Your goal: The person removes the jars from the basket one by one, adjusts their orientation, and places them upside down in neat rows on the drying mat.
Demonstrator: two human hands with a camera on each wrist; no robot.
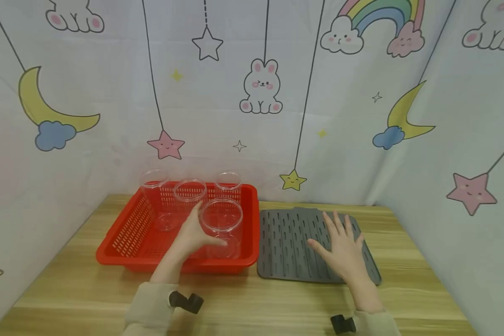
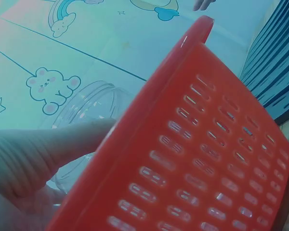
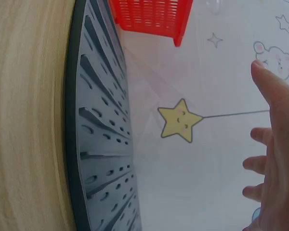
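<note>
In the head view, my left hand (image 1: 193, 233) reaches over the front of a red plastic basket (image 1: 254, 224). Its thumb and fingers are spread wide at the left side of a clear plastic cup (image 1: 222, 215), the thumb overlapping the cup's lower part. From the left wrist, the thumb (image 2: 62, 144) stretches behind the basket's rim, with the cup (image 2: 94, 103) beyond it and the other fingers mostly hidden. My right hand (image 1: 343, 249) hovers above a grey ridged mat (image 1: 294, 242), fingers fanned out and holding nothing; the right wrist view shows it (image 3: 279, 144) raised over the mat.
Further clear cups stand in the basket, one at the back left (image 1: 154, 179), one in the middle (image 1: 190, 189) and one at the back right (image 1: 228, 179). The wooden table (image 1: 235, 303) ends at a white printed curtain (image 1: 218, 107) behind and at both sides.
</note>
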